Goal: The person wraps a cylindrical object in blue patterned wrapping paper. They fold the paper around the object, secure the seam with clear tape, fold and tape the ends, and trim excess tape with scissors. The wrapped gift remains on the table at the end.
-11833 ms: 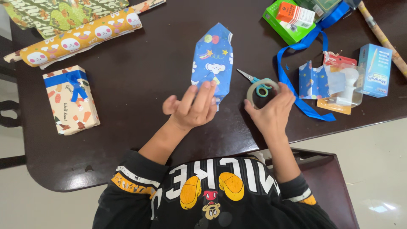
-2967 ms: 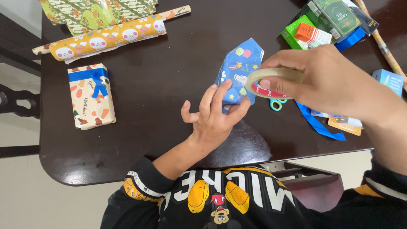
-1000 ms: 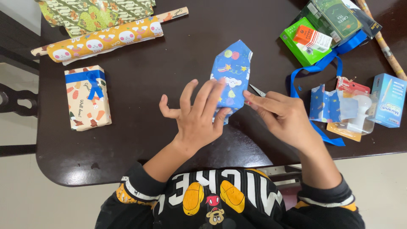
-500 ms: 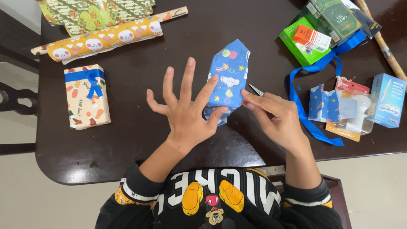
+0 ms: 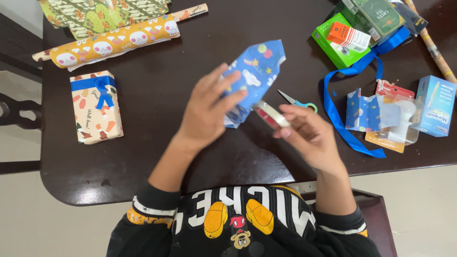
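Observation:
A parcel wrapped in blue paper with cartoon prints (image 5: 257,69) rests tilted on the dark wooden table (image 5: 143,157). My left hand (image 5: 207,109) grips its near end, fingers over the top. My right hand (image 5: 309,135) is raised just right of the parcel and pinches a roll of clear tape (image 5: 270,114) on edge, close to the parcel's lower corner. Small scissors with teal handles (image 5: 297,101) lie on the table behind the tape roll.
A finished gift with a blue bow (image 5: 95,107) lies at the left. Wrapping paper rolls (image 5: 114,40) sit at the back left. Green boxes (image 5: 340,40), a blue ribbon (image 5: 340,114), paper scraps with a plastic pack (image 5: 388,116) and a light blue box (image 5: 435,107) crowd the right side.
My left hand has gone from spread flat to curled around the parcel's end. My right hand has lifted with the tape roll now in its fingers.

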